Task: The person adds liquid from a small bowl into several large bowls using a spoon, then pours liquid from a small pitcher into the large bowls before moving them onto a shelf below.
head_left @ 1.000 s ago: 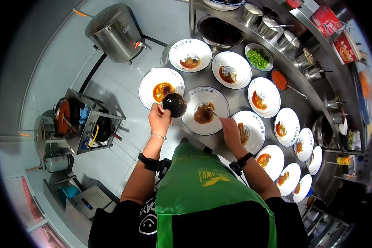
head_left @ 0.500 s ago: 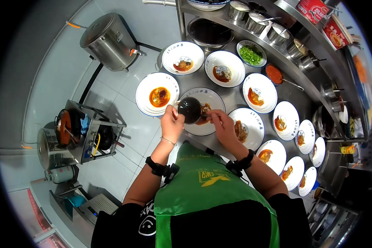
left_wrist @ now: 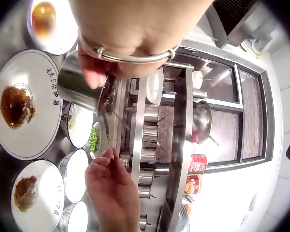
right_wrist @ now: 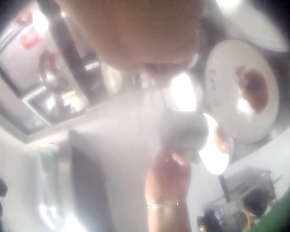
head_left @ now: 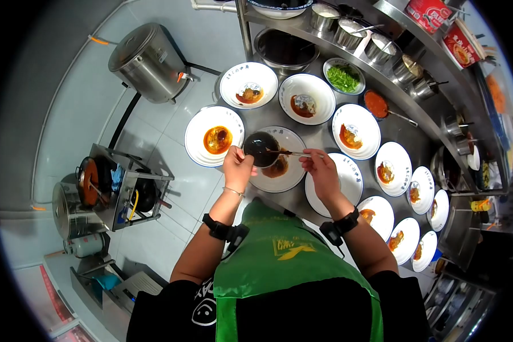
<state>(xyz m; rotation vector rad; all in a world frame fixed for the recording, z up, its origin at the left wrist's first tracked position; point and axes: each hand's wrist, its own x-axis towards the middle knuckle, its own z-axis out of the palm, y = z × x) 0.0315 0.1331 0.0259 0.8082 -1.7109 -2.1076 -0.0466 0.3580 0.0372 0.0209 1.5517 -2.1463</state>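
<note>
My left hand (head_left: 237, 169) grips a steel cup (left_wrist: 77, 84) of dark sauce by its near side, above a wide white bowl (head_left: 295, 175). Between the fingertips of my right hand (head_left: 324, 175) is the handle of a spoon (head_left: 295, 153), its far end at the mouth of the cup. Brown sauce (head_left: 277, 167) lies in the bowl below, partly covered by the cup. Left of it, another white bowl (head_left: 195, 139) holds reddish-brown oily sauce. The right wrist view is blurred, with the left hand (right_wrist: 169, 176) visible beyond.
Several white bowls (head_left: 393, 165) with portions of sauce fill the steel counter. Behind them are a bowl of chopped greens (head_left: 343, 77), a pan of red sauce (head_left: 375, 104) and a large basin of dark liquid (head_left: 285, 48). A shelf (head_left: 356, 57) bears steel pots.
The cup has moved right, from beside the left bowl to over the middle one. The spoon has risen from the middle bowl to the cup's mouth. The head view has shifted slightly.
</note>
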